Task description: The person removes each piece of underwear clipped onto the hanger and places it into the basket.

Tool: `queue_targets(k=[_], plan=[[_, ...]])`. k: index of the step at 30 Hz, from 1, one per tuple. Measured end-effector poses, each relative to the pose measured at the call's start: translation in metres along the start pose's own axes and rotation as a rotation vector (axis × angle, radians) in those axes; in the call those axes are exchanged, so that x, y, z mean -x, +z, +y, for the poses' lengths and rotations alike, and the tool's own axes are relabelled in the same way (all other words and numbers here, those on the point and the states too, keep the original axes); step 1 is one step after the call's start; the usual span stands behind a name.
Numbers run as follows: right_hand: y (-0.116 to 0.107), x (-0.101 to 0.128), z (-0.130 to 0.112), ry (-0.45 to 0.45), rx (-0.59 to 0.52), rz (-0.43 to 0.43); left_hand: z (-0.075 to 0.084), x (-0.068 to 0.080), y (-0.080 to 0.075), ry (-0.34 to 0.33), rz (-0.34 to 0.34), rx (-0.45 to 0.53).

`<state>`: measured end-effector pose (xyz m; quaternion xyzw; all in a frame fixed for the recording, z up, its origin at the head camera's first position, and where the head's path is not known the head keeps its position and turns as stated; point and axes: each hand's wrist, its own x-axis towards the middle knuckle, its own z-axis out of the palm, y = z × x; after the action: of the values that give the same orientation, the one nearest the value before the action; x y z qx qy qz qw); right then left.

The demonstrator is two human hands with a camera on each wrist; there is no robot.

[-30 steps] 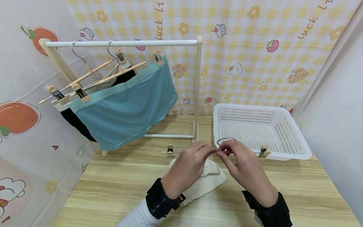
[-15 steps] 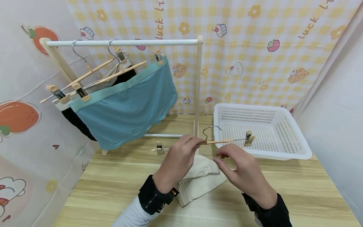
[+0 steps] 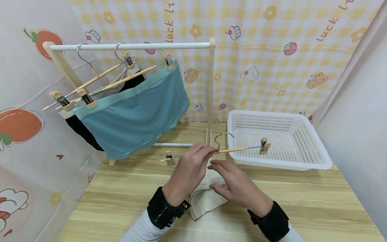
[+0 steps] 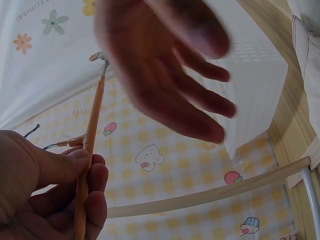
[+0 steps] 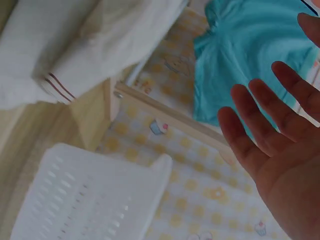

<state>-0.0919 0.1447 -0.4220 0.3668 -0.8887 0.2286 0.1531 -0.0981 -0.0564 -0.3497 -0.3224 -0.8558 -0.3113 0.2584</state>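
Note:
My left hand (image 3: 191, 166) pinches the wooden bar of a clip hanger (image 3: 231, 151) near its middle; the metal hook points up and a clip sits at each end. In the left wrist view, thumb and fingers curl round that bar (image 4: 93, 120). Below, a cream folded cloth garment (image 3: 205, 203) with dark stripes at its edge lies on the table, partly hidden by both hands. Over the garment my right hand (image 3: 239, 186) is held with fingers apart and nothing in them. The right wrist view shows those fingers (image 5: 260, 120) extended.
A rack (image 3: 136, 46) at the left carries two clip hangers, one with blue underpants (image 3: 136, 114), another with a black garment (image 3: 81, 132) behind. A white perforated basket (image 3: 325, 158) stands at the right on the wooden table (image 3: 317, 208).
My left hand has lifted the hanger up and to the left. The right hand has let go of the hanger and moved left, over the cream garment.

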Motion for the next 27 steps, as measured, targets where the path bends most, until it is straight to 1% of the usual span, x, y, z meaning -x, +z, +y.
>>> queue_targets(k=[5, 8, 12, 16, 19, 22, 24, 27], plan=[[0.022, -0.001, 0.002, 0.013, -0.002, -0.105, 0.001, 0.0, 0.0, -0.014, -0.003, 0.011], [0.034, -0.002, 0.003, 0.01, -0.003, -0.154, 0.002, 0.0, -0.001, -0.024, -0.008, 0.017], [0.047, -0.003, 0.003, 0.027, 0.02, -0.234, 0.002, -0.001, -0.001, -0.029, -0.01, 0.026], [0.055, -0.004, 0.0, 0.087, 0.022, -0.348, 0.002, 0.0, -0.001, -0.034, -0.012, 0.036], [0.061, -0.004, -0.001, 0.13, 0.031, -0.41, 0.002, 0.0, -0.001, -0.038, -0.012, 0.04], [0.066, -0.004, 0.0, 0.13, 0.068, -0.424, 0.001, 0.0, -0.001, -0.038, -0.012, 0.042], [0.07, -0.004, 0.001, 0.107, 0.099, -0.402, 0.001, 0.0, -0.001, -0.036, -0.01, 0.042], [0.072, -0.004, 0.003, 0.065, 0.128, -0.345, 0.0, 0.0, 0.0, -0.032, -0.007, 0.041]])
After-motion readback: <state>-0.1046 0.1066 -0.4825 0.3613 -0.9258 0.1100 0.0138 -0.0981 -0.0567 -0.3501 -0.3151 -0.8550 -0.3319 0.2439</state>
